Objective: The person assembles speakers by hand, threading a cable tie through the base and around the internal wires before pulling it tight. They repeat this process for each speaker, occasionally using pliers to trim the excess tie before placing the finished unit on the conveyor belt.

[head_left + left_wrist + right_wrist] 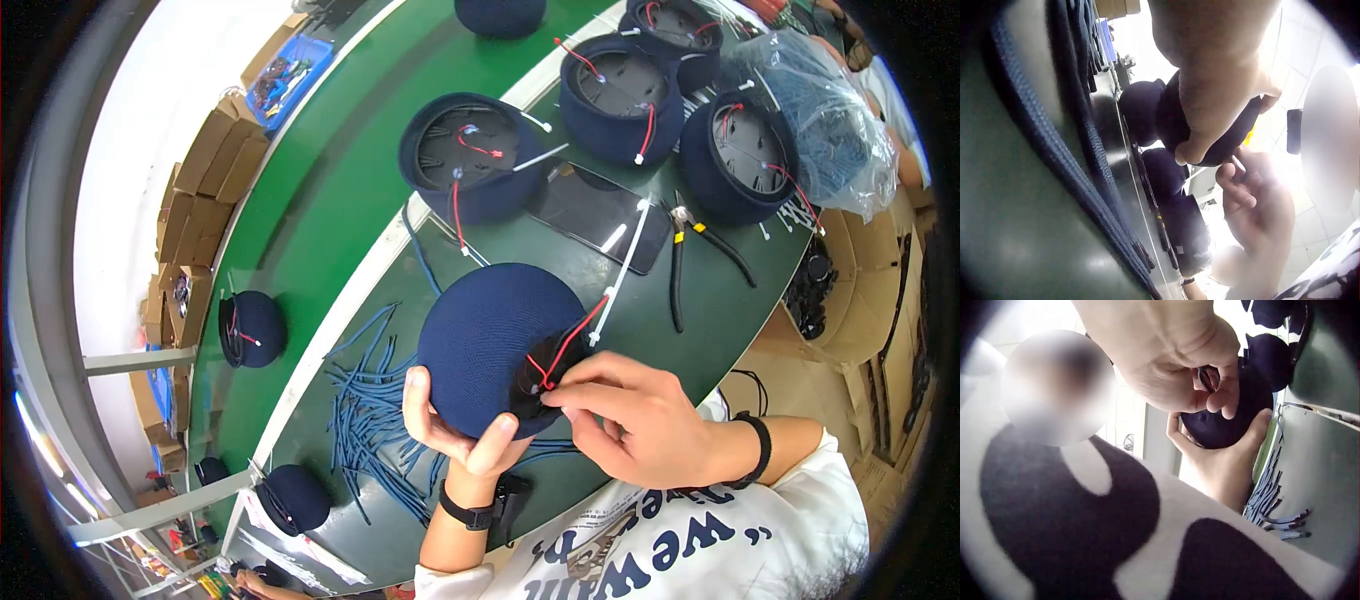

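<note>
A round navy fabric-covered piece [495, 340] is gripped from below by the left hand [462, 432], thumb on its near side and fingers around its left. The right hand [640, 420] pinches at its dark opening, where a red wire [578, 330] loops out; what exactly lies between the fingertips is too small to tell. In the left wrist view the left hand [1222, 81] spans the navy piece [1172, 112], with the right hand [1260, 200] touching its edge. The right wrist view has the right hand [1179, 362] over the navy piece [1229, 425].
Several similar navy pieces [480, 205] with red wires stand at the back. A black phone [590, 215], cutters [677, 260] and white ties [625, 260] lie beyond the hands. Blue cords [375, 430] spread at left; a plastic bag [825, 120] and open carton [860, 290] are at right.
</note>
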`<state>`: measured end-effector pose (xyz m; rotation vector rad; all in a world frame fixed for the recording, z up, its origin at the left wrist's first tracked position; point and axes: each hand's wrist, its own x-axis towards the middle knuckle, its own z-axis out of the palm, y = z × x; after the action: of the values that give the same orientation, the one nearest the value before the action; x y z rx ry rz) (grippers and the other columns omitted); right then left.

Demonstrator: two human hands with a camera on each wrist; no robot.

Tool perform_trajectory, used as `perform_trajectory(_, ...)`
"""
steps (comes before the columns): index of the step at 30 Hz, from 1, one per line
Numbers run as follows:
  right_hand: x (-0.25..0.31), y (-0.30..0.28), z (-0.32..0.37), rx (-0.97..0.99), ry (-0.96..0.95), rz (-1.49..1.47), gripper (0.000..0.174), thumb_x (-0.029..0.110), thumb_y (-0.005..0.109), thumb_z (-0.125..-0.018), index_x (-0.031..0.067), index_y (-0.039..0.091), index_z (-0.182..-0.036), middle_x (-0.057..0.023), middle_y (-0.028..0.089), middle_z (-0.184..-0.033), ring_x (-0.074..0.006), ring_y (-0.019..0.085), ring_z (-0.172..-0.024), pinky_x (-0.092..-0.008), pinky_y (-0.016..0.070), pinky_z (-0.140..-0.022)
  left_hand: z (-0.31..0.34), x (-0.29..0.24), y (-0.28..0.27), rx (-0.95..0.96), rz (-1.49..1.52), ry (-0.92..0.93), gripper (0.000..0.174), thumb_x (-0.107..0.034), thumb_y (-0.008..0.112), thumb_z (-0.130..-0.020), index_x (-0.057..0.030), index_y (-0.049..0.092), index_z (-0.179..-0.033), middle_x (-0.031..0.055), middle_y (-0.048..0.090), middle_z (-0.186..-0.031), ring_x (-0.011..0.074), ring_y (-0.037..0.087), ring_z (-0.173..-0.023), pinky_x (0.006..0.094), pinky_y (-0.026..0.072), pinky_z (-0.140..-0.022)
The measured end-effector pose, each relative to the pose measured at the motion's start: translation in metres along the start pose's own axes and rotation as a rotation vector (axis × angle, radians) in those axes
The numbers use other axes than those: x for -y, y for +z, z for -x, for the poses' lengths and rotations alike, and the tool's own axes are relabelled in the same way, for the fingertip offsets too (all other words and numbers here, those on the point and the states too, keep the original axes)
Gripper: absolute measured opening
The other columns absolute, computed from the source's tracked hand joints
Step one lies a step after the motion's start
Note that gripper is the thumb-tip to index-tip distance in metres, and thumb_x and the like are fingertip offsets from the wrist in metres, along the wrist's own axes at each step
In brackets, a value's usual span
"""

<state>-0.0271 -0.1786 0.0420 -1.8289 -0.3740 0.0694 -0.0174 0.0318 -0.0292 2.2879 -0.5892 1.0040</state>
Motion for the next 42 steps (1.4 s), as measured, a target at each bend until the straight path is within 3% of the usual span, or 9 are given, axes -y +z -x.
perform_trajectory(6,-0.006,0.018,-0.002,-0.029,-0.080,-0.012,0.026,-0.003,0.073,-0.090,0.0004,0.071,-0.116,-0.0165,0.072,-0.100,-0.0355,0.073,-0.078,-0.0418,0.0609,-0.069,0.012,0.008,0.001,-0.067,0.028,0.009,0.072,-0.027,0.098,-0.072,-0.0410,0.056,-0.129,0.0294,0.030,-0.159,0.0513,0.039,-0.143,0.0623,0.0397,-0.116)
perform_trajectory(9,0.011,0.002,-0.014,0.087,-0.006,0.037,0.022,0.003,0.075,-0.092,0.0015,0.073,-0.113,-0.0158,0.074,-0.094,-0.0315,0.074,-0.075,-0.0376,0.0598,-0.066,0.007,0.011,-0.008,0.004,-0.047,0.000,0.093,-0.033,0.105,-0.061,-0.0375,0.045,-0.132,0.0328,0.029,-0.159,0.0547,0.048,-0.138,0.0623,0.0487,-0.111)
perform_trajectory(14,0.059,-0.077,-0.073,-0.236,-0.207,0.078,0.014,0.014,0.077,-0.093,0.0010,0.077,-0.099,-0.0143,0.075,-0.086,-0.0202,0.073,-0.073,-0.0324,0.0568,-0.064,-0.037,0.042,-0.037,-0.160,-0.084,-0.151,0.118,-0.026,0.102,-0.053,-0.0212,0.036,-0.151,0.0260,0.033,-0.163,0.0465,0.042,-0.146,0.0569,0.0345,-0.124)
perform_trajectory(18,0.068,-0.156,-0.194,-0.270,-0.165,0.698,0.025,0.022,0.074,-0.092,-0.0031,0.077,-0.093,-0.0214,0.078,-0.089,-0.0302,0.078,-0.085,-0.0404,0.0610,-0.077,-0.080,0.100,-0.041,-0.242,0.122,-0.659,0.111,-0.015,0.103,-0.059,-0.0083,0.041,-0.152,0.0134,0.050,-0.143,0.0284,0.052,-0.133,0.0410,0.0421,-0.118)
perform_trajectory(20,0.034,-0.179,-0.279,-0.156,-0.046,0.958,0.025,0.023,0.075,-0.089,-0.0014,0.079,-0.090,-0.0248,0.078,-0.093,-0.0388,0.078,-0.092,-0.0449,0.0616,-0.085,-0.083,0.161,-0.021,-0.263,0.102,-0.672,0.108,-0.018,0.105,-0.060,-0.0060,0.043,-0.148,0.0167,0.055,-0.141,0.0290,0.055,-0.129,0.0415,0.0448,-0.115)
perform_trajectory(25,-0.102,-0.196,-0.404,-0.013,0.054,1.218,0.056,0.030,0.077,-0.088,0.0097,0.064,-0.139,-0.0242,0.072,-0.127,-0.0432,0.066,-0.123,-0.0481,0.0538,-0.107,-0.075,0.239,0.033,-0.299,-0.025,-0.740,0.107,-0.028,0.104,-0.065,-0.0013,0.043,-0.149,0.0215,0.057,-0.143,0.0330,0.057,-0.131,0.0425,0.0455,-0.114)
perform_trajectory(32,-0.180,-0.224,-0.453,-0.059,0.090,1.268,0.054,0.029,0.087,-0.085,0.0089,0.063,-0.130,-0.0225,0.070,-0.124,-0.0478,0.058,-0.129,-0.0541,0.0532,-0.106,-0.063,0.168,-0.033,0.055,-0.149,-0.587,0.081,-0.026,0.096,-0.074,-0.0069,0.056,-0.143,0.0266,0.052,-0.153,0.0411,0.052,-0.143,0.0460,0.0421,-0.120)
perform_trajectory(38,-0.070,-0.188,-0.383,-0.074,-0.187,1.249,0.050,0.032,0.087,-0.084,0.0071,0.068,-0.123,-0.0234,0.072,-0.114,-0.0452,0.067,-0.115,-0.0544,0.0572,-0.095,-0.075,0.105,-0.054,0.086,0.078,-0.488,0.054,-0.018,0.091,-0.081,-0.0031,0.067,-0.127,0.0170,0.066,-0.136,0.0320,0.065,-0.125,0.0424,0.0550,-0.103)
perform_trajectory(42,0.038,-0.108,-0.250,-0.234,-0.314,1.128,0.043,0.036,0.090,-0.079,0.0125,0.071,-0.108,-0.0219,0.061,-0.116,-0.0435,0.070,-0.097,-0.0536,0.0591,-0.082,-0.110,0.029,-0.051,0.101,0.304,-0.412,0.089,-0.016,0.097,-0.072,-0.0056,0.053,-0.149,0.0172,0.055,-0.155,0.0334,0.062,-0.133,0.0465,0.0553,-0.106)
